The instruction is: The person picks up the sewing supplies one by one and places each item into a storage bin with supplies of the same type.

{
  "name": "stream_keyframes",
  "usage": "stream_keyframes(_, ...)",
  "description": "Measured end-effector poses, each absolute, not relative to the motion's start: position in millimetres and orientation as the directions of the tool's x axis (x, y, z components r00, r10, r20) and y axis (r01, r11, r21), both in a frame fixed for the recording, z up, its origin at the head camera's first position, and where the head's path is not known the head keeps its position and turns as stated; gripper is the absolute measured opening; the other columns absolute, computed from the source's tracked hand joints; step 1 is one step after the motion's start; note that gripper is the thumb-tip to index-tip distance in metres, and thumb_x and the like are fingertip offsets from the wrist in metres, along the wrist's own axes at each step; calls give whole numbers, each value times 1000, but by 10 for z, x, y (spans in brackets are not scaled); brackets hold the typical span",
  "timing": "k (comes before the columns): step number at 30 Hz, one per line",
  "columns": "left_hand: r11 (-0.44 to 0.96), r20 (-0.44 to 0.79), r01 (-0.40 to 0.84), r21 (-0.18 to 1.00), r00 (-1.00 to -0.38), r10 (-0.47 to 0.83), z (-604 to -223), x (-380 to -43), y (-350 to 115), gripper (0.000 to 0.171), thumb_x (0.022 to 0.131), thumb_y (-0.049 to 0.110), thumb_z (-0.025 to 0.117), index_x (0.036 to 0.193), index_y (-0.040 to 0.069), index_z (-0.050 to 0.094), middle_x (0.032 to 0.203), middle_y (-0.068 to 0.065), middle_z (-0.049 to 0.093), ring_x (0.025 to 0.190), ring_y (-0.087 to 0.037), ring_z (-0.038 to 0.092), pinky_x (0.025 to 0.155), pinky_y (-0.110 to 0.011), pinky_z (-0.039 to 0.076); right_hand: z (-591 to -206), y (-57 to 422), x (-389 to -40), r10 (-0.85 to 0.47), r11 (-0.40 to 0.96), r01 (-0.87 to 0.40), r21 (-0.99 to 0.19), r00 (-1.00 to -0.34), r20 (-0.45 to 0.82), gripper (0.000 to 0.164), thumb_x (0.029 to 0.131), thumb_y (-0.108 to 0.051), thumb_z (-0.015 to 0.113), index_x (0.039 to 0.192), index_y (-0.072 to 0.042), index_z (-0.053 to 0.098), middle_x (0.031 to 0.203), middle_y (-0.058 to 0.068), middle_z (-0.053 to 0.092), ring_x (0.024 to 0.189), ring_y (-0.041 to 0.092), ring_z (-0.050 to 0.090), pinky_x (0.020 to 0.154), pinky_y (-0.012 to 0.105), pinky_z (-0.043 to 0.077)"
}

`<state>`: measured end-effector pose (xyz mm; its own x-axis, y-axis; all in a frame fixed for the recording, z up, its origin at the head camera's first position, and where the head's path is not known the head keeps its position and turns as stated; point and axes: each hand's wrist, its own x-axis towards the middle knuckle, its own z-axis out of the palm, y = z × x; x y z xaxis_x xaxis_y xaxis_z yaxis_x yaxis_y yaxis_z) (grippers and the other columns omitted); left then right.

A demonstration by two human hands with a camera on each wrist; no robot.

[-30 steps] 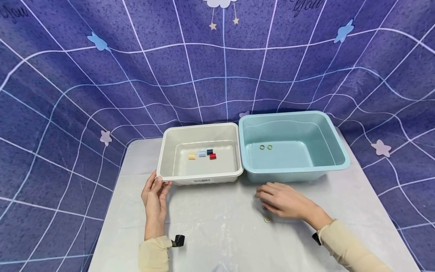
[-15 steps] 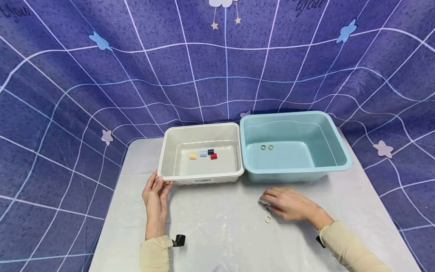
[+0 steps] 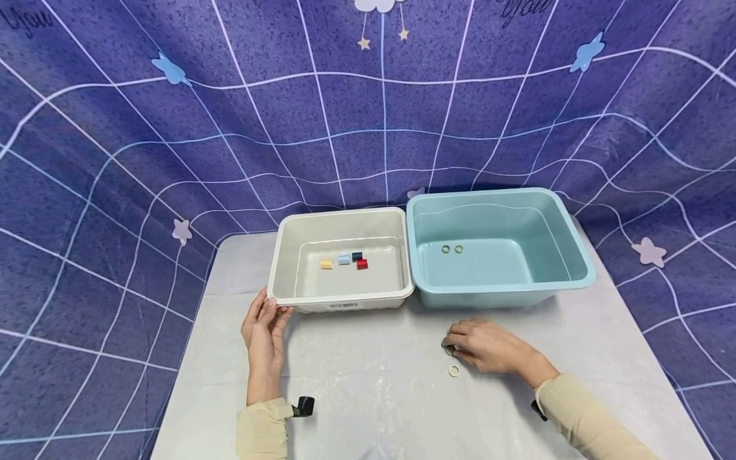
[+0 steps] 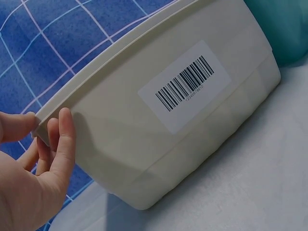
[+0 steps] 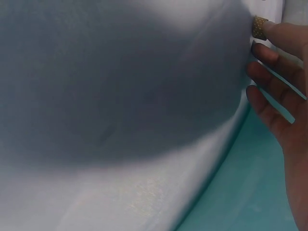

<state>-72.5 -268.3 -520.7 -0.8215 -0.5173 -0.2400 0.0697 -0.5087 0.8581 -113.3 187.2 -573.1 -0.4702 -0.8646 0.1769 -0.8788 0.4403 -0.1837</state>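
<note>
My left hand point(image 3: 265, 329) pinches the front left corner of the cream bin point(image 3: 339, 298), thumb on the rim and fingers below it. Several thread spools lie inside: yellow point(image 3: 326, 264), light blue point(image 3: 344, 259), dark point(image 3: 357, 257) and red point(image 3: 361, 264). On the tabletop, the thumb and forefinger of my right hand point(image 3: 489, 346) close around a ring thimble point(image 3: 450, 350); in the right wrist view this dimpled gold band point(image 5: 259, 28) sits at the thumb tip. A second ring thimble point(image 3: 454, 370) lies just nearer to me.
A blue-green bin point(image 3: 500, 289) stands right against the cream one, with two ring thimbles point(image 3: 445, 249) on its floor. A barcode label point(image 4: 185, 86) is on the cream bin's front. Behind the table point(image 3: 368, 396) hangs a purple gridded curtain point(image 3: 356, 153).
My right hand has drawn back slightly from near the blue-green bin, and its fingertips have come in around the farther loose ring thimble. My left hand keeps its hold on the cream bin.
</note>
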Motion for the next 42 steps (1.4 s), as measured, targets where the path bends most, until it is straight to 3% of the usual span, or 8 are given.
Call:
stream_keyframes(15,-511,-247,65,857,-819,-519,-5200,-723,-2673,48,103,11,64,149,2,52,97,-3,60,84,-13,63,81,-22,68,-5768,1869,-1126,-858,430,-884,-185,-464,220,9,93,-23,76,100,-25,71,99,-14,67,93,6,65,84,31,62)
stream_keyframes(25,-505,-252,58,861,-814,-523,-5194,-717,-2663,48,104,11,63,149,2,52,100,-4,59,84,-12,63,82,-22,67,-5734,1920,-1072,-825,507,-804,-312,-557,94,27,91,-19,76,117,-24,73,117,-9,67,110,13,67,99,39,63)
stream_keyframes(35,-482,-229,61,874,-823,-520,-5208,-727,-2661,47,104,11,63,149,3,52,98,-2,61,84,-11,63,82,-21,67,-5724,1902,-1074,-813,512,-792,-333,-572,109,20,92,-21,78,112,-23,73,113,-9,67,107,11,66,96,36,63)
stream_keyframes(42,-498,-258,47,866,-810,-526,-5204,-724,-2663,44,105,13,63,147,5,56,100,-2,59,83,-11,63,79,-21,67,-5620,1886,-1080,-802,522,-758,-391,-593,79,23,95,-16,74,117,-21,72,112,-11,72,106,9,69,96,36,63)
